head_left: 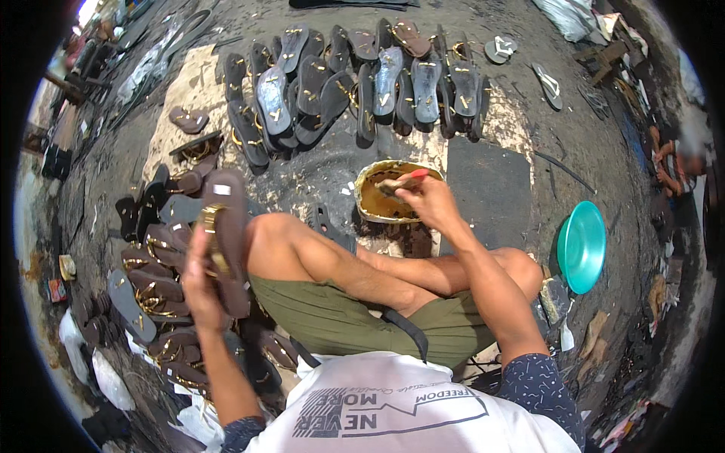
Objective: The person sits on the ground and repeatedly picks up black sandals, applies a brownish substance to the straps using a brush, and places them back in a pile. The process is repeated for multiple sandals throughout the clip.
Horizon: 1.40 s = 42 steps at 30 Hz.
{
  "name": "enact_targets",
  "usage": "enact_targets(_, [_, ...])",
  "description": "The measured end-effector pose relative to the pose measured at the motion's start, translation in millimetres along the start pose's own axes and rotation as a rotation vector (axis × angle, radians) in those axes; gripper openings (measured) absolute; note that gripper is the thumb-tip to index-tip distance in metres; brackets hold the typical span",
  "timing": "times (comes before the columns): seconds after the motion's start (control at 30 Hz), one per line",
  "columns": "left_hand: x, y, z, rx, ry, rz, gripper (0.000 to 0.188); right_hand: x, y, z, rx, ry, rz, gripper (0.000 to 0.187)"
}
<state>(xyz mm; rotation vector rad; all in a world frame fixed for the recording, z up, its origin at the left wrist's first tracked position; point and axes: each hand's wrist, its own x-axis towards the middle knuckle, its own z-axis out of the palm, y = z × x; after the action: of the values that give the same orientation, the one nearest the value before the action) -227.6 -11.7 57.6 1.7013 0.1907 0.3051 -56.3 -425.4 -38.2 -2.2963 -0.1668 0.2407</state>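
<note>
Brown sandal (236, 275), gripped in left hand (198, 281), the nearer one; long axis roughly twelve-to-six; lies eight-to-nine o'clock from right hand (433, 202), whose fingers pinch red-handled brush (391, 186) over yellow-rimmed pot (385, 220); beyond, toward twelve, sandal rows (427, 90)

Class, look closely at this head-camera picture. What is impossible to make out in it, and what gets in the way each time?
All in the head view:
- Brown sandal, underside: turned away from the camera.
- Left hand, exact finger placement: blurred.
- Brush, gripped middle: covered by the right hand.
- Dark sheet, full shape: cut off by the top edge.
- Another person, details: too small and blurred near the right rim.
</note>
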Motion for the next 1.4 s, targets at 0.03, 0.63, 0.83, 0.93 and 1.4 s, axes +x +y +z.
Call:
enact_targets(0.03, [-3.4, 0.5, 17.3, 0.233, -0.002, 0.078, 0.063, 4.1, 8.7, 9.6, -0.115, 0.031, -0.066, 0.031])
enact_targets(0.63, [28.0, 5.6, 179.2, -1.154, -0.212, -0.485, 0.044, -52.7, -48.9, -128.1, 0.761, 0.535, 0.068, 0.030])
enact_targets(0.83, [11.1, 11.9, 232.1, -1.174, -0.459, -0.630, 0.056, -21.5, -100.1, -47.9, 0.325, 0.609, -0.535, 0.024])
enact_targets(0.93, [19.8, 13.6, 234.0, -1.125, -0.357, -0.578, 0.058, -76.1, -105.6, -39.6, 0.466, 0.297, -0.452, 0.025])
enact_targets(1.4, [-6.3, 11.2, 223.5, -1.034, -0.360, -0.499, 0.055, -26.8, -89.9, -87.6, 0.669, 0.413, -0.213, 0.025])
